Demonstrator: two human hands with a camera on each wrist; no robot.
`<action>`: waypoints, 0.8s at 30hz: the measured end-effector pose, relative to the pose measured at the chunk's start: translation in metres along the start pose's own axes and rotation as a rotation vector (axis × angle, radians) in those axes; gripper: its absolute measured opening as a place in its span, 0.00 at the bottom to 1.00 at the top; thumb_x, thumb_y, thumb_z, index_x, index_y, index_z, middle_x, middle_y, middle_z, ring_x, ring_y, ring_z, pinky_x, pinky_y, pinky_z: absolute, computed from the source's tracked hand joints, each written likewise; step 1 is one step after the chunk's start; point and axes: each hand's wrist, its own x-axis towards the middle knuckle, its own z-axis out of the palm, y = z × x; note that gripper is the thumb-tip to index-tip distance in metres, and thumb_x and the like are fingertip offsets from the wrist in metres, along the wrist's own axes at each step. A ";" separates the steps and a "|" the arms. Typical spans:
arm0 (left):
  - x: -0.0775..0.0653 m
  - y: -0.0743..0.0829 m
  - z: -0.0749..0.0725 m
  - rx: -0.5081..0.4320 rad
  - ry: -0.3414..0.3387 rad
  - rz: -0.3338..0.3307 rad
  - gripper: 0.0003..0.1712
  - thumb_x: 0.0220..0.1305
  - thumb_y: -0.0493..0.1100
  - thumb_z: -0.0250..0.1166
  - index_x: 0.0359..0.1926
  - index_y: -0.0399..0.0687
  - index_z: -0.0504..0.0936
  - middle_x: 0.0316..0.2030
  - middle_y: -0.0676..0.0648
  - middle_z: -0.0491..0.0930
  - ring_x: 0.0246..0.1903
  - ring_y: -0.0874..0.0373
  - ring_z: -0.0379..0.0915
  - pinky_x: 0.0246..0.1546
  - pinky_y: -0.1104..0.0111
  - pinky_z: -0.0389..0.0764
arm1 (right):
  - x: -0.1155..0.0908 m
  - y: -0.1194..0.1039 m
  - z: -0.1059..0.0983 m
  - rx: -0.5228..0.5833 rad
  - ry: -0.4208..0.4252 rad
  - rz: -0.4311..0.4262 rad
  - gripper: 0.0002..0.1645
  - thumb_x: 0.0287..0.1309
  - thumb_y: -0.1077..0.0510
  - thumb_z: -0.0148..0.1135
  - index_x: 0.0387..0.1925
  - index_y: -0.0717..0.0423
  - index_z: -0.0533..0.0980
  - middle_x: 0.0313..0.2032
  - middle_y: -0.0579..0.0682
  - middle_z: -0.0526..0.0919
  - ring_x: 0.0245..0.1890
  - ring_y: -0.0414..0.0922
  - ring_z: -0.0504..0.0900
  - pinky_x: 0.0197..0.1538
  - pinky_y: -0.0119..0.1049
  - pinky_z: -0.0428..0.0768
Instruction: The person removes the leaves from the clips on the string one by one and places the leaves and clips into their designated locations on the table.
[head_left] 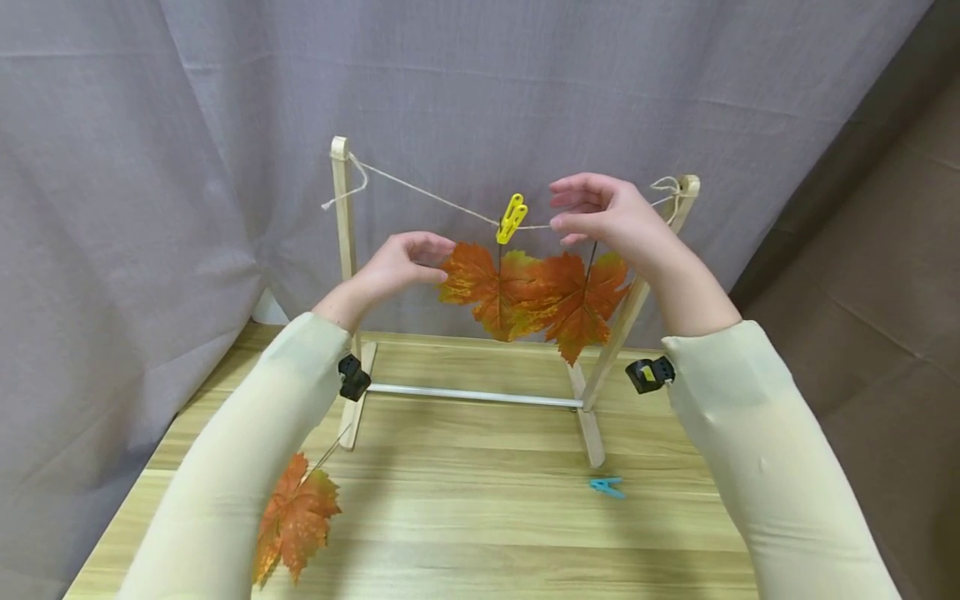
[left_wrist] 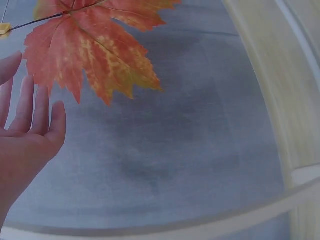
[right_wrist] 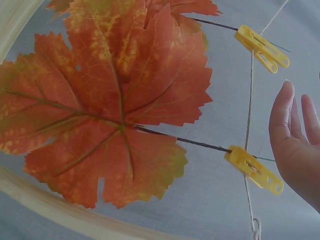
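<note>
Two orange-red artificial maple leaves hang side by side and overlapping, the left leaf [head_left: 480, 287] and the right leaf [head_left: 581, 304]. Their stems are clipped to a string [head_left: 427, 192] by a yellow clothespin [head_left: 512, 220] and a second yellow clothespin [right_wrist: 253, 170]; my right hand hides the latter in the head view. My left hand [head_left: 393, 265], fingers loosely extended, is at the left leaf's edge; whether it touches I cannot tell. Near the right clothespin, my right hand [head_left: 611, 215] has its fingers loosely bent and grips nothing, a small gap showing in the right wrist view.
The string is tied between the wooden posts [head_left: 343, 208] of a stand with a white crossbar [head_left: 472, 394]. On the wooden table [head_left: 465, 525] lie a blue clothespin [head_left: 606, 487] and another maple leaf [head_left: 300, 517], partly behind my left sleeve. Grey cloth [head_left: 450, 100] hangs behind.
</note>
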 end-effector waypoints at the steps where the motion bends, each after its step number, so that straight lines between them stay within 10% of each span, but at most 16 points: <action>1: 0.002 0.002 0.001 -0.003 0.003 -0.001 0.26 0.55 0.29 0.63 0.57 0.36 0.73 0.57 0.39 0.74 0.57 0.48 0.71 0.58 0.61 0.73 | 0.001 -0.001 0.001 -0.004 -0.003 0.005 0.26 0.58 0.60 0.61 0.59 0.58 0.68 0.54 0.52 0.75 0.42 0.35 0.78 0.42 0.27 0.80; 14: 0.025 0.022 0.020 -0.082 0.056 0.047 0.25 0.54 0.34 0.66 0.55 0.38 0.75 0.55 0.41 0.77 0.55 0.53 0.73 0.57 0.65 0.72 | 0.013 -0.011 0.014 -0.043 -0.023 0.057 0.31 0.57 0.61 0.61 0.63 0.56 0.64 0.60 0.56 0.71 0.42 0.39 0.77 0.40 0.29 0.81; 24: 0.034 0.037 0.030 -0.063 -0.087 0.029 0.24 0.56 0.34 0.66 0.55 0.39 0.73 0.52 0.39 0.78 0.54 0.49 0.74 0.55 0.63 0.75 | 0.016 -0.018 0.020 -0.059 -0.034 0.073 0.32 0.57 0.60 0.61 0.63 0.56 0.64 0.61 0.56 0.69 0.50 0.46 0.76 0.40 0.29 0.81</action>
